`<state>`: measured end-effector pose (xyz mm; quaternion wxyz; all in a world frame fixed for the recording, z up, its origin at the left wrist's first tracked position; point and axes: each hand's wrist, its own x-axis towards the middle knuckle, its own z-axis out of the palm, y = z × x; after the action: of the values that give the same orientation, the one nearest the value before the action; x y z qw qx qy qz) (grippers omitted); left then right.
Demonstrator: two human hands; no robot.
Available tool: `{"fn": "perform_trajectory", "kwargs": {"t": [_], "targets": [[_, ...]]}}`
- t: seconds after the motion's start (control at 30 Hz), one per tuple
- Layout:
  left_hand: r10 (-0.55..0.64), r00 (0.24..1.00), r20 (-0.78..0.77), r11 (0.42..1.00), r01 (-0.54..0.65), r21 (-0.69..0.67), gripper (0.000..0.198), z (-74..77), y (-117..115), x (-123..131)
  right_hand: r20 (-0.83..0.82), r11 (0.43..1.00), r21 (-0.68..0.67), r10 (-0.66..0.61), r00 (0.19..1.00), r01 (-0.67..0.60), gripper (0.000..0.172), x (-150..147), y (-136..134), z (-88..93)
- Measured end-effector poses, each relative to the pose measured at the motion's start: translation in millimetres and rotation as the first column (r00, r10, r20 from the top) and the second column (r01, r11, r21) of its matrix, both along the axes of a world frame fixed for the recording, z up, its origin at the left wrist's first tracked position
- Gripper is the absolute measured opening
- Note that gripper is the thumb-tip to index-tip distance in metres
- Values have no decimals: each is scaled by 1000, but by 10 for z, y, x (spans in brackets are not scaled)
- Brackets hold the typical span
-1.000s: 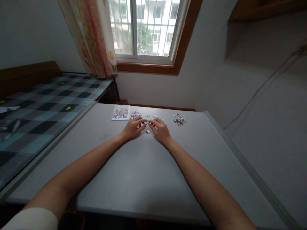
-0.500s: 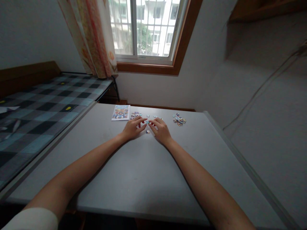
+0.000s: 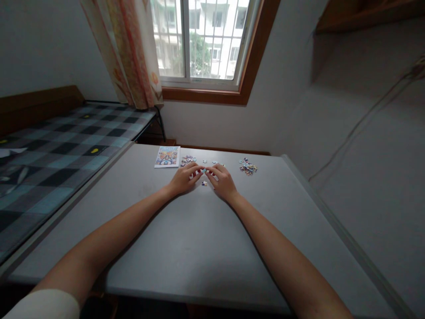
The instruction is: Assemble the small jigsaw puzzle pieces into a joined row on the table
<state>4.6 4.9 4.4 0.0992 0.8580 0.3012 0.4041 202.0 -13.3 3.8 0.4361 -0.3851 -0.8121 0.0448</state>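
Between the fingertips of my left hand (image 3: 186,178) and my right hand (image 3: 223,180) is a small light-blue jigsaw piece (image 3: 204,170). Both hands pinch it from opposite sides, just above the table. Nearer to me, between the hands, lies a small dark-and-pale jigsaw piece or joined pair (image 3: 204,183). Beyond my left fingers is a pile of jigsaw pieces (image 3: 188,160), partly hidden by that hand. A few loose pieces (image 3: 205,161) lie behind the fingertips, some partly covered by my right hand.
A printed picture sheet (image 3: 168,157) lies at the table's far left. Another pile of jigsaw pieces (image 3: 248,167) sits right of my right hand. The grey table (image 3: 195,239) meets a bed with a checked cover (image 3: 109,133) on the left and a wall on the right.
The hands stay in nearly the same place. The light-blue piece appears slightly turned between the fingertips, which sit a little closer together.
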Motion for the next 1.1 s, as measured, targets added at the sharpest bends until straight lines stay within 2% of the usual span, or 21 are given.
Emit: {"fn": "perform_trajectory", "kwargs": {"t": [0.2,0.73,1.1], "targets": [[3,1000,-2,1000,-3,24,22,-16,5,0,23,999,18,-31,999,31,22,-2,-2,5],[21,1000,9,1000,-21,5,23,-29,17,-13,30,999,28,-19,999,18,24,3,25,-29],[52,999,-10,997,-51,58,24,-74,51,-23,45,997,59,-44,998,41,24,11,17,-8]]}}
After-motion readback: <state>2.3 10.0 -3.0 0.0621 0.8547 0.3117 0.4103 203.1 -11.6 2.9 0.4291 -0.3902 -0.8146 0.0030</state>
